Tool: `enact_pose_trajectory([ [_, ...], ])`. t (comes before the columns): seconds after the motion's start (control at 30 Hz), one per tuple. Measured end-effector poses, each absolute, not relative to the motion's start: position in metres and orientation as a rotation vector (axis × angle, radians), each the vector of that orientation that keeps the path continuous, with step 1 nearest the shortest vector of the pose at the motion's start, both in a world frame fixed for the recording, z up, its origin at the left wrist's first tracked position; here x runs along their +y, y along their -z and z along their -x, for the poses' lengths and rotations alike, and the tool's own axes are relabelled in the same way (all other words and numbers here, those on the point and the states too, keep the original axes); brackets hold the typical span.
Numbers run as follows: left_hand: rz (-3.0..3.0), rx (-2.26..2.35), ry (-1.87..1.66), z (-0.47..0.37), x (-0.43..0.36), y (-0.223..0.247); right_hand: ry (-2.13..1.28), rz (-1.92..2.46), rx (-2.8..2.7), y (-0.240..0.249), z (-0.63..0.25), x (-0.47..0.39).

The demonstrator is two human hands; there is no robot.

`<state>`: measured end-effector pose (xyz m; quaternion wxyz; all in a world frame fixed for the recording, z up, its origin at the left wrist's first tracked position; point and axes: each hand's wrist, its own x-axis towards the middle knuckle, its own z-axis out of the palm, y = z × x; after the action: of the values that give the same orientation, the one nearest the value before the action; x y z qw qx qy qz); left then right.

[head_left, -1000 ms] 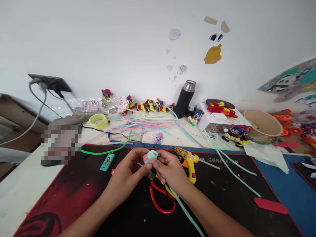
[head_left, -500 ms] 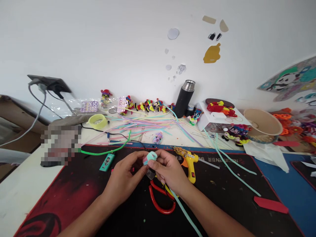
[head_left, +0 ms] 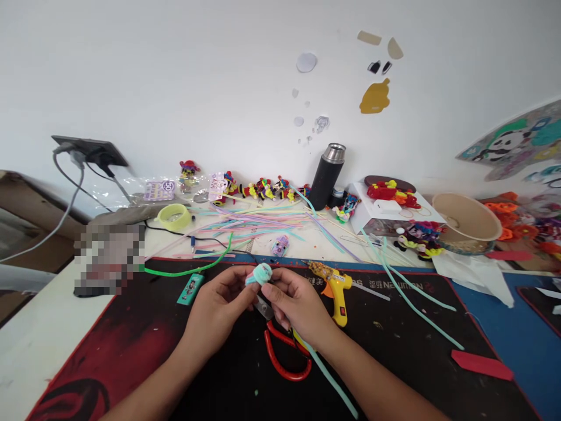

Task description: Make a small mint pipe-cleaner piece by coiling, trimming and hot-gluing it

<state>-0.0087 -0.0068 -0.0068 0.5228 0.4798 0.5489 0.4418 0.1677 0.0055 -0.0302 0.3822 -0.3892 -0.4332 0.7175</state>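
Note:
Between both hands is a small mint-green coil of fuzzy pipe cleaner (head_left: 263,273), with a bit of pink at its left side. My left hand (head_left: 223,298) pinches it from the left with thumb and fingers. From the right, my right hand (head_left: 295,298) grips it, thumb on the near side. A long mint pipe cleaner (head_left: 331,377) trails from under my right hand toward the front edge. Beneath the hands lie red-handled scissors (head_left: 287,359), their blades partly covered. The yellow hot glue gun (head_left: 338,295) rests just right of my right hand.
A teal lighter-like case (head_left: 191,290) lies on the black mat left of my hands. Behind are loose pastel pipe cleaners (head_left: 263,219), a yellow tape roll (head_left: 173,217) and a black thermos (head_left: 325,178). A beige bowl (head_left: 467,216) and red strip (head_left: 482,365) are at right.
The coil has been turned and raised slightly, so its spiral side and the pink part show differently. Both hands keep hold of it; the tools on the mat stay put.

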Motion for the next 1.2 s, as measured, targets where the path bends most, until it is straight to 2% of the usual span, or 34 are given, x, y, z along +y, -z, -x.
enact_pose_trajectory([
  [0.6,-0.872,1.172,-1.094,0.006,0.0,0.011,-1.841,1.048,-1.115,0.025,-0.167,0.005],
  [1.2,-0.632,0.954,-0.915,0.007,-0.003,0.008,-1.79,1.064,-1.118,0.025,-0.171,0.009],
])
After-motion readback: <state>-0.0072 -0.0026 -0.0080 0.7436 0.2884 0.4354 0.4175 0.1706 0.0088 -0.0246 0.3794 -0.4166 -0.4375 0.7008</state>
